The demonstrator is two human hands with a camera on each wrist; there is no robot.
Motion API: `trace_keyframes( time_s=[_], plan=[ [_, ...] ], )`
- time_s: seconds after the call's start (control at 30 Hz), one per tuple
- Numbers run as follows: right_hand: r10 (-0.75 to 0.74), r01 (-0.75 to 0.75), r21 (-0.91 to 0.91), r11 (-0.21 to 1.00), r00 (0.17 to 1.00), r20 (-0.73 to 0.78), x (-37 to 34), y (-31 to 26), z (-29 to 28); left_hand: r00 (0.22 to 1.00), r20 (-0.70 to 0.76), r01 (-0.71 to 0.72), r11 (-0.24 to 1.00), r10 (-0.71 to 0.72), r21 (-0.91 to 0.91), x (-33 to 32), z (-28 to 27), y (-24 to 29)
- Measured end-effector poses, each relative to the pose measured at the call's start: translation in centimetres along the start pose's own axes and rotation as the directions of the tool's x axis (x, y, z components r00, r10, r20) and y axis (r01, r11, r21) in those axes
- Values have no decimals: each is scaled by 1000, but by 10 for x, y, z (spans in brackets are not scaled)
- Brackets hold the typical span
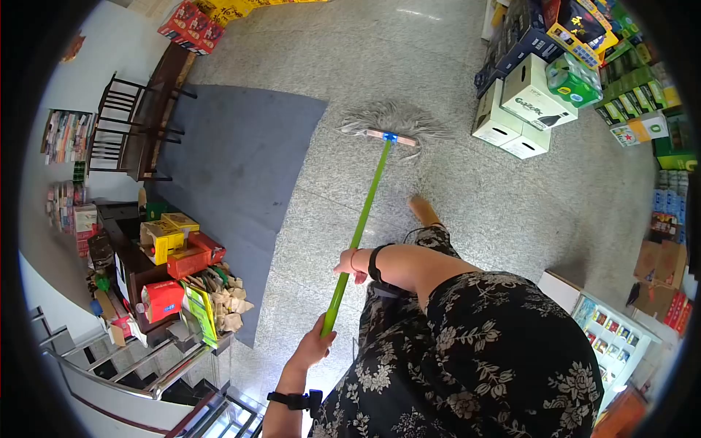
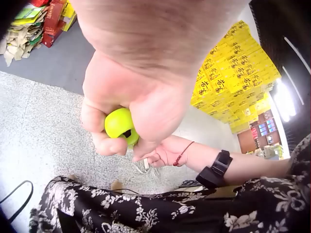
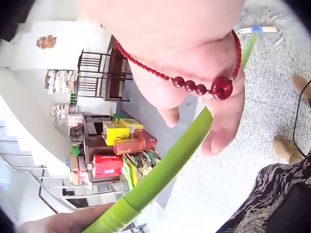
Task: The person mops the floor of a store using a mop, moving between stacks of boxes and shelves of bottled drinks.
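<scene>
A mop with a long green handle [image 1: 369, 197] reaches away from the body. Its grey string head [image 1: 398, 115] lies spread on the speckled floor, joined to the handle by a pale bar with a blue clip [image 1: 391, 137]. My left hand [image 1: 312, 344] grips the end of the handle; the yellow-green end cap [image 2: 119, 124] shows between its fingers in the left wrist view. Further up, my right hand [image 1: 353, 264], with a red beaded bracelet [image 3: 222, 88] at the wrist, holds the handle with fingers curled round it.
A grey mat [image 1: 234, 160] covers floor left of the mop. White cartons [image 1: 515, 120] are stacked to the right of the mop head. Dark wooden chairs [image 1: 117, 124], a cluttered table with a yellow box [image 1: 164, 241] and a metal stair railing [image 1: 157, 379] stand along the left side.
</scene>
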State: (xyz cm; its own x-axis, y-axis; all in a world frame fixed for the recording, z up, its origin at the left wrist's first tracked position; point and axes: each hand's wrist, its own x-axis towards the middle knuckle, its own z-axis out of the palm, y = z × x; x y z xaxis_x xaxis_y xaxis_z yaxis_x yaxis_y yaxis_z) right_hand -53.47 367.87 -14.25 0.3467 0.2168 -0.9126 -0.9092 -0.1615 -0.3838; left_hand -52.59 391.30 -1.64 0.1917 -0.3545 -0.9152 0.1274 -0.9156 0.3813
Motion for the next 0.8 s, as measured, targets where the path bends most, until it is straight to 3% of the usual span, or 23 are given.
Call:
trace_keyframes(
  time_s=[0.17,0.23,0.27,0.33,0.4,0.47,0.53,0.57,0.63,0.7,0.73,0.77,0.8],
  plan=[
    [-55,55,-3,998,991,-121,7,23,-29,1000,-9,-3,992,4,123,18,20,65],
    [-323,266,-220,938,902,-286,25,43,-53,1000,-2,-24,989,25,149,38,28,96],
    [-318,261,-218,940,903,-289,20,46,-70,999,-4,-49,989,50,139,52,33,112],
    [-62,219,242,945,849,-525,15,55,-103,997,-19,-77,991,80,108,80,48,144],
    [8,269,359,894,790,-613,19,67,-149,994,-2,-107,990,108,86,104,63,192],
    [58,255,350,901,730,-681,19,83,-199,990,15,-140,988,139,61,128,82,238],
    [47,157,229,961,720,-693,16,97,-252,974,30,-223,975,223,2,154,96,280],
    [55,156,235,959,715,-697,13,104,-277,973,38,-227,974,227,7,165,103,298],
    [22,218,308,926,784,-621,-4,117,-314,977,64,-197,976,203,-90,177,115,334],
    [37,179,253,951,747,-664,-13,127,-328,981,110,-147,984,158,-102,178,119,349],
    [38,145,196,970,704,-709,-17,133,-333,933,-52,-347,929,356,131,184,120,347],
    [46,137,200,970,705,-708,-23,142,-332,812,-157,-474,793,561,382,186,122,345],
    [36,164,227,960,732,-680,-33,152,-326,813,-154,-476,794,561,379,175,124,355]
  ],
)
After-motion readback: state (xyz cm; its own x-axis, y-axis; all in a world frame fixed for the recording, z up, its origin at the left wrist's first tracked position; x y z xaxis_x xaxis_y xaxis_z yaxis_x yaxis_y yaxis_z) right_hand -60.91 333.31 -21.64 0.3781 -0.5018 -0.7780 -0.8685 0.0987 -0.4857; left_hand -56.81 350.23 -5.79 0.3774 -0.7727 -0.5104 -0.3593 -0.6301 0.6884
